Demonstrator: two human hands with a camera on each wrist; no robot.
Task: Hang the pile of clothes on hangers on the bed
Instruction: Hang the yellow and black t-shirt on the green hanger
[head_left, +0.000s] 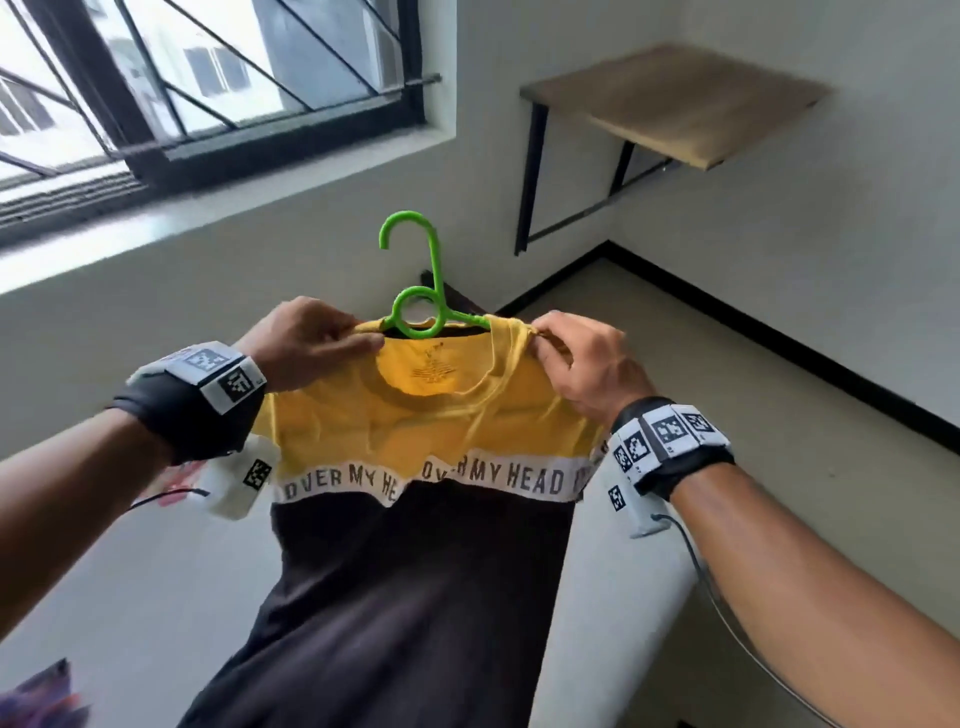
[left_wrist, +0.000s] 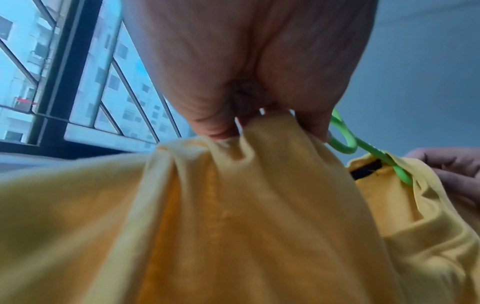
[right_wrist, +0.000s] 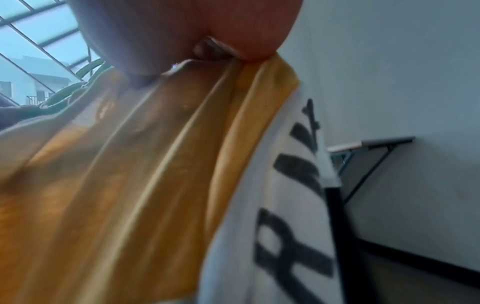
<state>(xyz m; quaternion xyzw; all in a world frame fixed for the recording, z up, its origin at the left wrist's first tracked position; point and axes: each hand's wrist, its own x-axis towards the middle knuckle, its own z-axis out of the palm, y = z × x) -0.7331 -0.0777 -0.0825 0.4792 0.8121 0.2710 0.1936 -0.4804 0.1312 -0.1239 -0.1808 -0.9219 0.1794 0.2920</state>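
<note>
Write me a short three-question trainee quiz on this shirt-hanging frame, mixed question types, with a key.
1. True or false: the green hanger has its hook sticking up out of the neck of the yellow and black T-shirt.
2. Where is the left hand gripping?
A. the hook
B. the shirt's shoulder
C. the hem
3. Fill in: the white band across the shirt reads "OVER MY ____".

Key
1. True
2. B; the right hand pinches the opposite shoulder.
3. HEAD
</note>
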